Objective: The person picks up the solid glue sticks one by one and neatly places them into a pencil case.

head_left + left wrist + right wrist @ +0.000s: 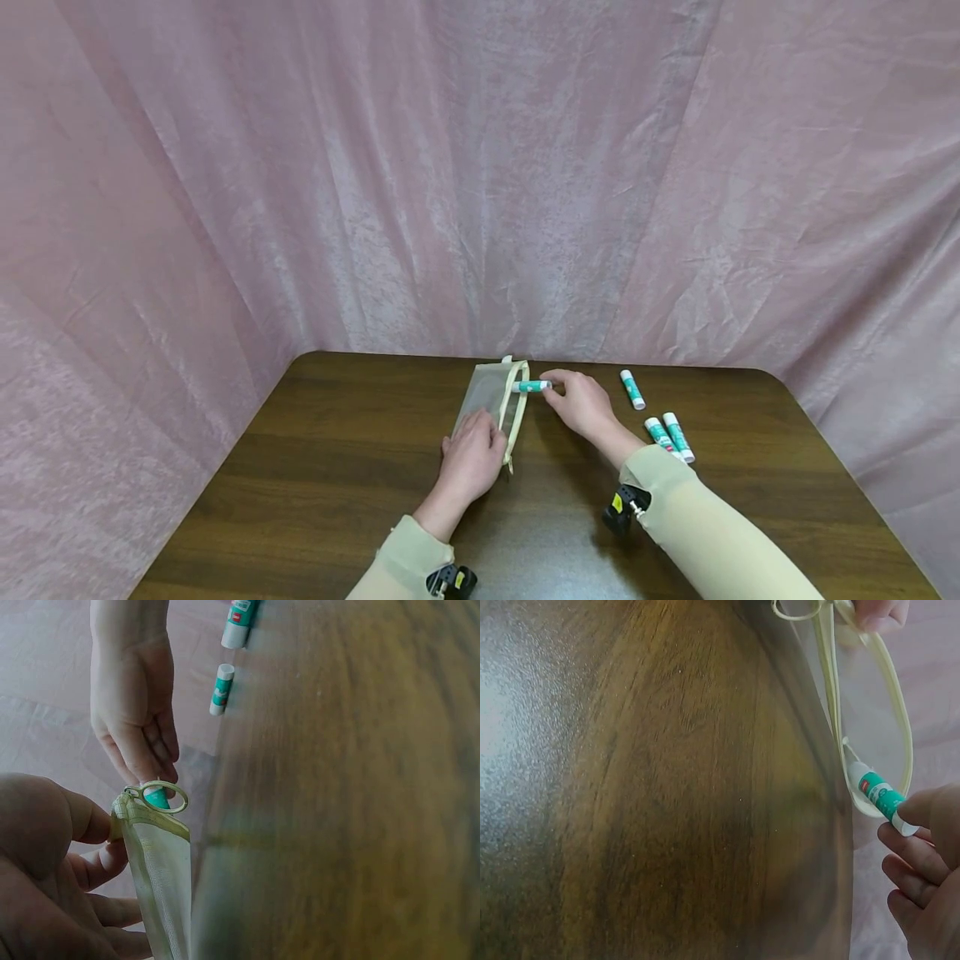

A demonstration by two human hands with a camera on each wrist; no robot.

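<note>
A pale mesh zip pouch (483, 392) with cream edging lies on the table, its zipped side parted toward the right. My left hand (474, 454) pinches the pouch's near edge between thumb and finger, close to the zip's ring pull (166, 796). Between the thumb and fingers of my right hand (587, 406) is a green-and-white glue stick (881, 795), gripped by its white end. The other end of that stick is inside the pouch's mouth. In the left wrist view, the pouch and right hand (139, 712) hide most of the stick.
To the right of my right hand, a single glue stick (632, 389) lies near the far edge of the wooden table (337, 467). Nearer my right sleeve, two more sticks lie side by side, one a glue stick (678, 437). Pink curtains (450, 167) hang behind the table.
</note>
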